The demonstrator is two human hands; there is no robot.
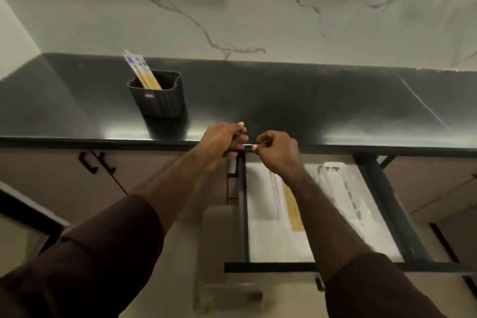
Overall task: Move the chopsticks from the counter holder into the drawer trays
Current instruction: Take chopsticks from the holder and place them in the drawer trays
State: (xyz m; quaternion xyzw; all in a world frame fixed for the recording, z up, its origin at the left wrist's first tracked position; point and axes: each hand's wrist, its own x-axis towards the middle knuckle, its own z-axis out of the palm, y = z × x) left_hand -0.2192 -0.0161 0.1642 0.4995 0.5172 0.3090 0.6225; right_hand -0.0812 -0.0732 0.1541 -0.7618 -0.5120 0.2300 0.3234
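Observation:
A black holder (160, 100) stands on the dark counter (309, 106). Several yellow chopsticks (144, 72) with blue-and-white tops lean in it. Below the counter edge a drawer (268, 267) is pulled out, with white trays (268, 237) inside. More yellow chopsticks (291, 212) lie in one tray. My left hand (222, 144) and my right hand (278, 152) meet at the counter's front edge, above the drawer's back left corner. Both have curled fingers, and between them they pinch a thin pale stick (249, 146), apparently a chopstick. Only a short stretch of it shows.
A marble wall (258, 8) rises behind the counter. Cabinet doors with black handles (90, 162) sit left of the drawer. A second white tray with ribbed slots (343, 193) fills the drawer's right side. A pale blurred object (219, 240) is on the floor below.

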